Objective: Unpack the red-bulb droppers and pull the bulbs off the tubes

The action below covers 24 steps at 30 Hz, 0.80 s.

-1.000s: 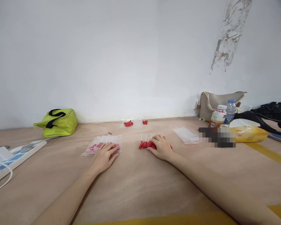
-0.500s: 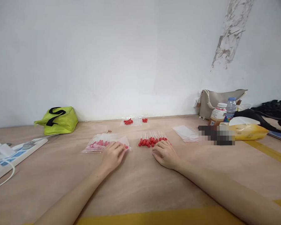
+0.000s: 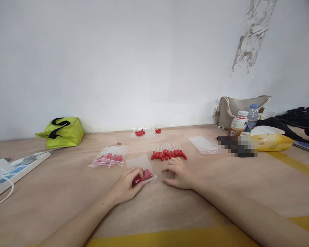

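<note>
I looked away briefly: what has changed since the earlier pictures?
The left hand has drawn one small bag off the bag pile, rightward and nearer the person, and holds it. The right hand has come off the red-tipped sticks and drawn back, open. The green bag and power strip stayed put.

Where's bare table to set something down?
Bare: between left forearm and power strip; between right forearm and tissue pack; between the forearms. Crowded: back right, around bottles and handbag; mid-table, red-headed sticks and small bags.

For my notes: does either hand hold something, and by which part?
The left hand holds a bag by its near left corner; the right hand seems empty.
</note>
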Each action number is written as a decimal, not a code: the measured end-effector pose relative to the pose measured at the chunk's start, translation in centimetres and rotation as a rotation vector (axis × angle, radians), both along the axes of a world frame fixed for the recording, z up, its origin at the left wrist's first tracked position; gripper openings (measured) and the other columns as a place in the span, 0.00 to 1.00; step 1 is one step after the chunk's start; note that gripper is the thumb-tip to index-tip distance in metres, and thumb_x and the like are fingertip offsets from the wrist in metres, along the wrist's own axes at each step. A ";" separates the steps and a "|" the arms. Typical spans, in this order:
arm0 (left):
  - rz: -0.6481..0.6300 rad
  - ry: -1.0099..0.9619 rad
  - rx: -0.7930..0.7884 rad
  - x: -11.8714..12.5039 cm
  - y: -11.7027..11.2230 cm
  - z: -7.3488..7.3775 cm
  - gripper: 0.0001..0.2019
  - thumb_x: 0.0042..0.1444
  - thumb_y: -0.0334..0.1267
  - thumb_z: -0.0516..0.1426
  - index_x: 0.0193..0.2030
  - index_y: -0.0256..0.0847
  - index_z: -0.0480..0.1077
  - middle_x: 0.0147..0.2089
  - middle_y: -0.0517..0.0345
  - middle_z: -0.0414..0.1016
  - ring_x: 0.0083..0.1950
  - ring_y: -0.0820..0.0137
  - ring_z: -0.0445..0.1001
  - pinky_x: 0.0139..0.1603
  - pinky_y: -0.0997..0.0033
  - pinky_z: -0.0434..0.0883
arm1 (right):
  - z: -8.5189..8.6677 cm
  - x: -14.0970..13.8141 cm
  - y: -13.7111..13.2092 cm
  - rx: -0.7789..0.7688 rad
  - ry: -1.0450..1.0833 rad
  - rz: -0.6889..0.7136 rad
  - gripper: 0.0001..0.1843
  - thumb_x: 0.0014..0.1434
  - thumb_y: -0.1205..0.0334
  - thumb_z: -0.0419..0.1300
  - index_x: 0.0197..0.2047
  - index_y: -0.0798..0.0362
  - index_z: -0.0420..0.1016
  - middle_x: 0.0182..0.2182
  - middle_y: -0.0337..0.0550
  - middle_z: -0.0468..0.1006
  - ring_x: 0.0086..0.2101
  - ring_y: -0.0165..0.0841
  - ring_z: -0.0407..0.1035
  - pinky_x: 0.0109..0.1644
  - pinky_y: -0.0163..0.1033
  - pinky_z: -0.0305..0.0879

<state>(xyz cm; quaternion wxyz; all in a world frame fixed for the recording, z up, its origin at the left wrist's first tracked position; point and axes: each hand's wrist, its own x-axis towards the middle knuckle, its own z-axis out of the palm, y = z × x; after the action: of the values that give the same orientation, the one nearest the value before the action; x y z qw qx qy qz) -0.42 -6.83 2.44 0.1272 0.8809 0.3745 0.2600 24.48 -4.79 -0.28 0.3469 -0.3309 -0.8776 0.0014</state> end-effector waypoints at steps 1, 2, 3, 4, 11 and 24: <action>0.024 -0.014 0.013 0.2 0.0 -0.3 0.03 0.55 0.36 0.49 0.31 0.41 0.60 0.37 0.56 0.68 0.36 0.70 0.66 0.38 0.69 0.65 | -0.1 -0.4 -0.2 0.008 0.003 0.013 0.11 0.48 0.57 0.60 0.35 0.51 0.70 0.30 0.39 0.71 0.35 0.32 0.62 0.40 0.38 0.54; 0.042 -0.023 0.026 0.5 0.1 -0.6 0.04 0.56 0.35 0.48 0.31 0.41 0.59 0.36 0.56 0.68 0.35 0.70 0.66 0.37 0.69 0.64 | -0.1 -0.8 -0.3 0.022 0.005 0.021 0.10 0.48 0.58 0.60 0.35 0.51 0.69 0.31 0.39 0.71 0.35 0.31 0.62 0.40 0.38 0.54; 0.056 -0.027 0.040 0.9 0.1 -0.8 0.05 0.56 0.35 0.47 0.31 0.40 0.59 0.35 0.57 0.67 0.35 0.70 0.65 0.37 0.69 0.64 | -0.1 -1.2 -0.3 0.046 0.002 0.027 0.10 0.49 0.59 0.60 0.36 0.51 0.69 0.31 0.39 0.71 0.35 0.31 0.62 0.39 0.38 0.54; 0.067 -0.027 0.052 1.1 0.1 -1.0 0.05 0.57 0.34 0.47 0.31 0.40 0.60 0.34 0.57 0.67 0.35 0.70 0.65 0.37 0.68 0.64 | -0.2 -1.5 -0.3 0.081 -0.009 0.033 0.08 0.50 0.61 0.59 0.35 0.51 0.69 0.30 0.39 0.70 0.34 0.31 0.61 0.38 0.37 0.53; 0.129 -0.021 0.071 2.0 0.0 -1.1 0.05 0.56 0.33 0.47 0.30 0.41 0.61 0.34 0.57 0.68 0.37 0.68 0.66 0.40 0.66 0.64 | 0.2 -2.2 1.1 0.349 -0.201 0.151 0.08 0.55 0.65 0.53 0.31 0.47 0.73 0.30 0.39 0.69 0.32 0.29 0.58 0.39 0.38 0.51; 0.036 0.002 0.055 3.0 1.0 0.3 0.07 0.56 0.40 0.50 0.32 0.41 0.66 0.37 0.57 0.71 0.35 0.70 0.69 0.38 0.68 0.67 | -0.2 -2.2 1.3 0.378 -0.094 0.064 0.11 0.53 0.73 0.49 0.33 0.52 0.70 0.35 0.42 0.71 0.35 0.30 0.59 0.39 0.40 0.51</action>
<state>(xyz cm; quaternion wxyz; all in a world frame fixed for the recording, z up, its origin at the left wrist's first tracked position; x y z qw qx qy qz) 2.56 -5.87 2.74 0.0978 0.8773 0.3833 0.2718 22.24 -3.52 -0.45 0.3612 -0.2314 -0.8876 -0.1680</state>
